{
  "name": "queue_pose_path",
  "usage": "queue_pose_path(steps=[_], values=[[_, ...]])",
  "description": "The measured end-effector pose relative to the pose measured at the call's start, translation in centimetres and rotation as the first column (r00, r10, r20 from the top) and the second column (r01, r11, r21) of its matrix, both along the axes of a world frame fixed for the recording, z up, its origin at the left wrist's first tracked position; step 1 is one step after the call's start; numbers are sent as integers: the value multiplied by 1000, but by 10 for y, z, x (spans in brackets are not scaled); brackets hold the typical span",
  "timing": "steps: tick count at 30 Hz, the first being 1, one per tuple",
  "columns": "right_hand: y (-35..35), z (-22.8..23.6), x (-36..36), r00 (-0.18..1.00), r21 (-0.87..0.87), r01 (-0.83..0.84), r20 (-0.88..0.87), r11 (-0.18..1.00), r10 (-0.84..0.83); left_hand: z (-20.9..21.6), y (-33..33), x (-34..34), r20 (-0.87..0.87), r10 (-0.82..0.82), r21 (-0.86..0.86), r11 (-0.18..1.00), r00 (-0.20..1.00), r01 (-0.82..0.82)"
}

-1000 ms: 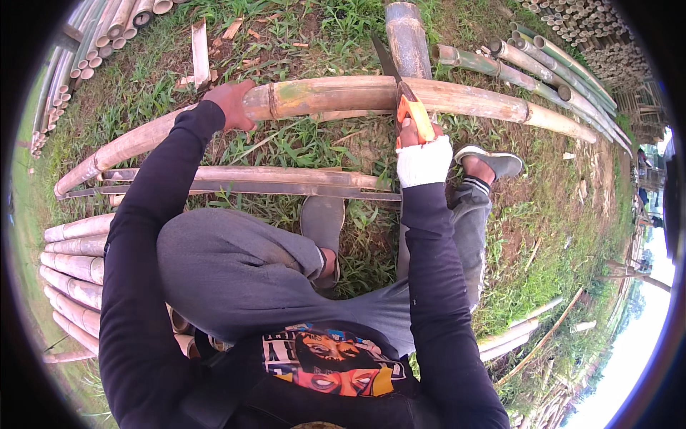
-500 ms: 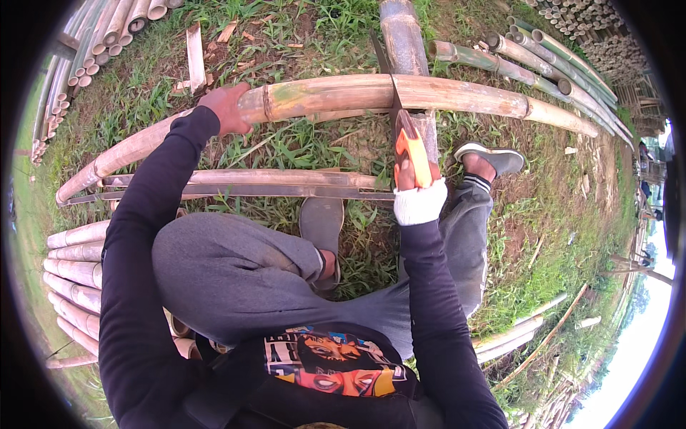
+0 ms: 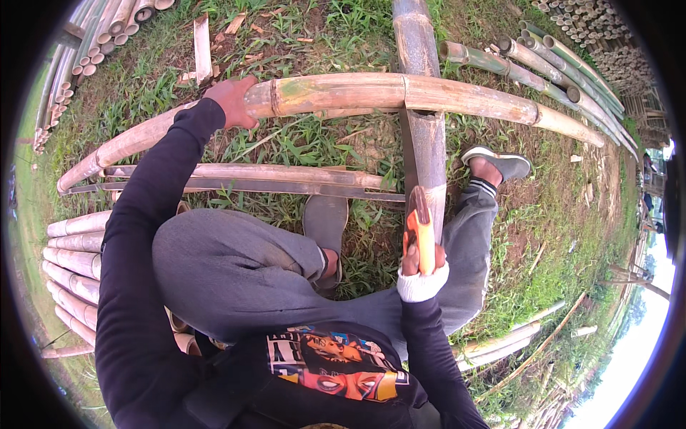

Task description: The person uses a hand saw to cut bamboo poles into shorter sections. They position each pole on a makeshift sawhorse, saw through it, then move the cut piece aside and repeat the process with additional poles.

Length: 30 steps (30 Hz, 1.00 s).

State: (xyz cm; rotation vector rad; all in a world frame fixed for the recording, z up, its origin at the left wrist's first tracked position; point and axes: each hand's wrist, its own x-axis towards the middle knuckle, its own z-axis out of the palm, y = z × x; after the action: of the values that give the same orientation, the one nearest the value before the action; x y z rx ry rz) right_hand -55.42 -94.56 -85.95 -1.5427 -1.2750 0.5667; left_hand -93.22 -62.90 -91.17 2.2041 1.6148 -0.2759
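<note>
A long pale bamboo pole [image 3: 343,91] lies crosswise in front of me, over a thicker bamboo log [image 3: 420,46] that points away from me. My left hand [image 3: 234,102] is closed over the pole at its left part, fingers toward the far side. In my right hand [image 3: 418,259] is the orange handle of a handsaw [image 3: 425,239]. Its dark blade [image 3: 410,154] reaches forward to the pole's near side, where a thin cut line shows over the log. How deep the cut goes I cannot tell.
Split bamboo strips [image 3: 286,175] lie between the pole and my feet. Cut bamboo pieces [image 3: 75,257] are stacked at left. More poles lie at far left [image 3: 107,32] and far right [image 3: 529,75]. My shoes [image 3: 326,225] rest on grass and soil.
My right hand has drawn the saw back toward me, so the blade no longer extends beyond the pole's far side. My left hand keeps its place on the pole.
</note>
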Motion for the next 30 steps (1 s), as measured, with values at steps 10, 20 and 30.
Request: queue_pose_path(steps=[10,20,30], values=[[118,-18,-8,993,-106,69,-88,992,-78,38,-2,128,116,-246,246,946,962,212],[137,16,-4,978,-188,19,-200,982,-58,26,21,186,122,-275,18,961,954,275],[6,64,-5,992,-173,30,124,984,-8,17,25,185,155,-267,8,963,951,269]])
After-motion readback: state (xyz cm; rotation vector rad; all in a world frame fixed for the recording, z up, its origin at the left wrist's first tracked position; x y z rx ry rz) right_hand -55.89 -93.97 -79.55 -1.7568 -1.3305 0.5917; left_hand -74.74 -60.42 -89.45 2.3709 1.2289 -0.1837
